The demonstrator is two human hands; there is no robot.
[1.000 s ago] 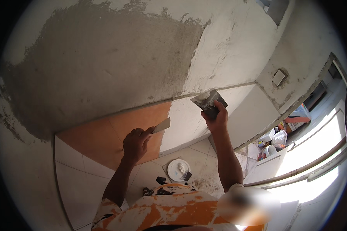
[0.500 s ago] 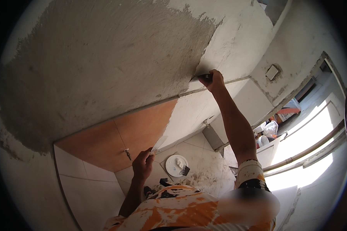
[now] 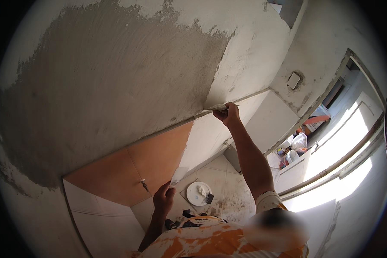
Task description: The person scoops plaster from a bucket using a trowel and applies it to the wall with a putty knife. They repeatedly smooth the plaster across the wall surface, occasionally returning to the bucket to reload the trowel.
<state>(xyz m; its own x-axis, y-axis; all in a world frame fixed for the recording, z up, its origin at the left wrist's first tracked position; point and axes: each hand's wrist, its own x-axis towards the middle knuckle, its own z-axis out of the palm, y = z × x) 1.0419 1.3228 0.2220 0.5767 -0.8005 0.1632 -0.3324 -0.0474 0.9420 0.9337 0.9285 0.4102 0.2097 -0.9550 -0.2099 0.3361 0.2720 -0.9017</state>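
My right hand [image 3: 228, 114] is raised to the wall and closed around a putty knife [image 3: 215, 107] with a broad, thin blade. The blade touches the wall at the lower right corner of the wet grey plaster [image 3: 129, 73], just above the tile edge. Paler, dry wall [image 3: 241, 51] lies right of the plaster's uneven border. Lower down, my left hand [image 3: 163, 199] is closed in front of the orange tiles. It grips a second putty knife [image 3: 176, 176], whose pale blade points up; its handle is hidden in my fingers.
A tap [image 3: 144, 185] sticks out from the orange tiles [image 3: 159, 150]. On the dirty tiled floor stands a round white plate [image 3: 194, 199] with white paste and a dark scraper [image 3: 209, 198]. At right, a doorway shows buckets [image 3: 292, 156] and bags in bright sunlight.
My right hand has brought its putty knife down the wall to the tile edge. The blade now lies flatter. My left hand stays low, and the whole view has shifted slightly.
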